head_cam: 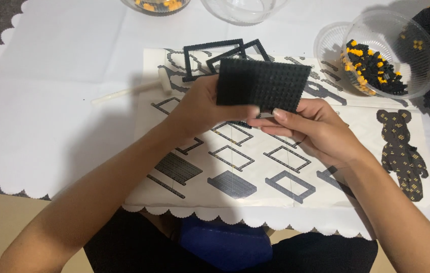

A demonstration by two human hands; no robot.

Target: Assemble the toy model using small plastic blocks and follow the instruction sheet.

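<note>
Above the middle of the instruction sheet (286, 167), in the head view, both hands hold a black studded plate (261, 84) upright. The left hand (201, 107) clamps the plate's left edge, thumb in front, fingers behind. The right hand (312, 127) sits at about four o'clock from the plate, its fingers closed against the plate's lower edge; whether a small piece is pinched there too is hard to tell. At twelve o'clock from the plate, two open black brick frames (225, 56) lie on the sheet. At nine o'clock lies a small white hammer (134, 90) on the white scalloped cloth (48, 126). At two o'clock stands a clear tub (417, 50) of black and orange bricks. At four o'clock the sheet shows a printed bear (402, 151).
</note>
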